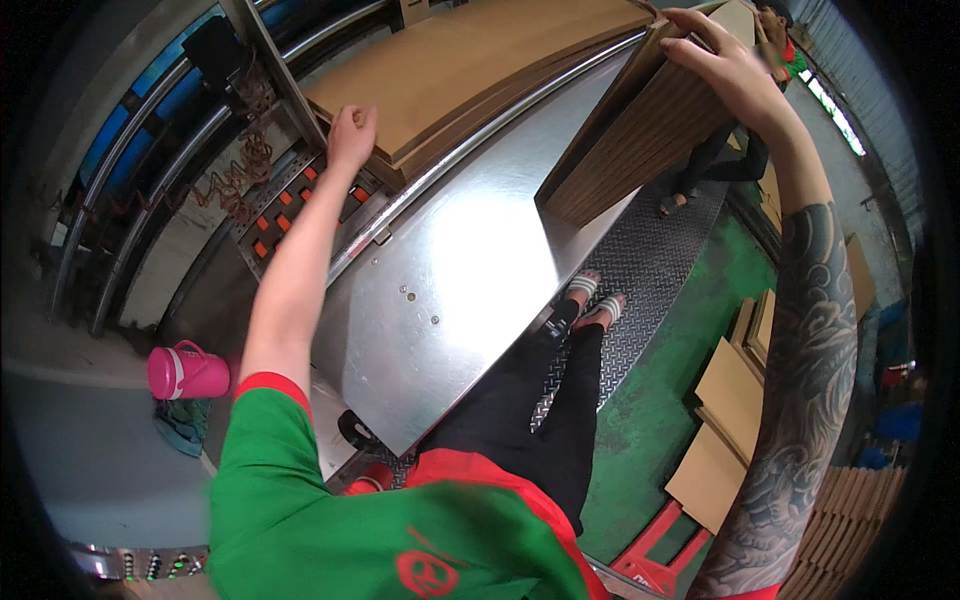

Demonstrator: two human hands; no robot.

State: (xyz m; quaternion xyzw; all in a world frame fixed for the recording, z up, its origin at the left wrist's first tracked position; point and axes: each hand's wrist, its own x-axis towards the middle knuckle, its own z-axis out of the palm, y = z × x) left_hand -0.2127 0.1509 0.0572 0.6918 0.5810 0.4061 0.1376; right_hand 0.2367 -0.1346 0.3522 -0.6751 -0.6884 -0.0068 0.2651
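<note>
Several brown cardboard sheets [640, 140] stand on edge as a bundle, tilted, on the shiny metal table [440, 280]. My right hand [722, 68] is closed over their upper end, thumb on the near side and fingers over the top. At the left, my left hand [352, 138] is curled closed beside the near corner of a flat cardboard stack [450, 75]. Whether anything lies inside its fingers is hidden. That stack rests beyond the metal rail running along the table's far edge.
Orange-tabbed machine parts [285, 198] and coiled tubes sit left of the flat stack. A pink jug [188, 371] stands at far left. On the right are cardboard piles [715, 435], a red pallet-jack-like frame [655, 560] and another person [775, 40] at the far end.
</note>
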